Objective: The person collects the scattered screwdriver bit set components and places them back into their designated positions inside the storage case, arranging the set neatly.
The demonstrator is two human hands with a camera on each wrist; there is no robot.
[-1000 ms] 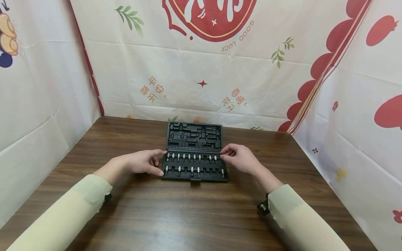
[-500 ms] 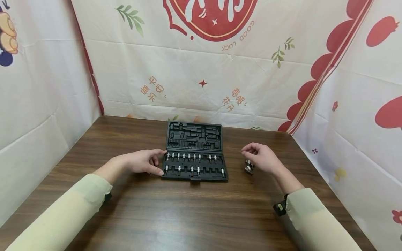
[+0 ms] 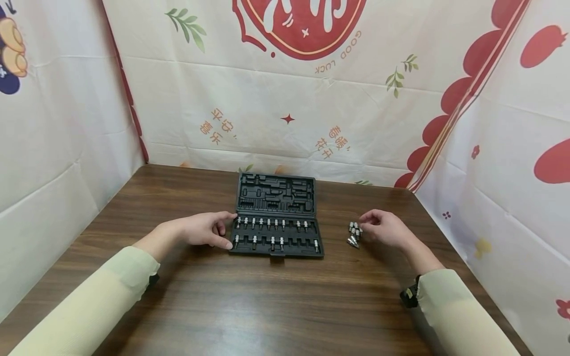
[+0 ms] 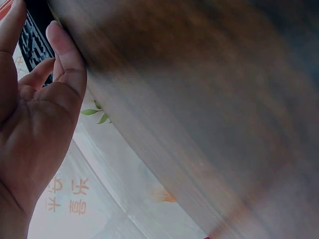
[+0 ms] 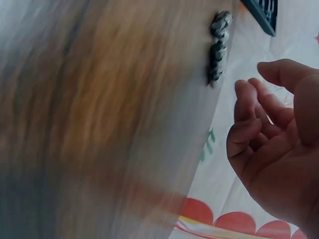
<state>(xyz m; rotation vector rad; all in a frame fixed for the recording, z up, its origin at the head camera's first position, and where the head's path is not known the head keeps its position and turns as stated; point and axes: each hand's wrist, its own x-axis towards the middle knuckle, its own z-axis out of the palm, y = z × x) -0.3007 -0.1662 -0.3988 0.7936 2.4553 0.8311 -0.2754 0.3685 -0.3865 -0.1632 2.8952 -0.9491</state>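
Observation:
A black plastic case (image 3: 267, 253) lies open on the table, its moulded lid (image 3: 276, 194) raised at the back. Silver bit sockets (image 3: 272, 243) stand in two rows inside it, with several slots bare in the front row. My left hand (image 3: 204, 229) touches the case's left edge, thumb at the front corner and index finger near the hinge. To the right, a small pile of loose bit sockets (image 3: 354, 233) lies on the wood. Beside that pile is my right hand (image 3: 386, 228), fingers loosely bent; in the right wrist view thumb and fingertips are apart with nothing between them.
The brown wooden table (image 3: 249, 306) extends around the case. A printed white cloth (image 3: 267, 99) hangs behind it, with further cloth walls on the left (image 3: 58, 128) and right (image 3: 512, 148). A latch tab (image 3: 277, 255) sticks out at the case's front.
My right hand has left the case's right edge and moved right to the loose bit sockets, uncovering them. The left hand has stayed against the case.

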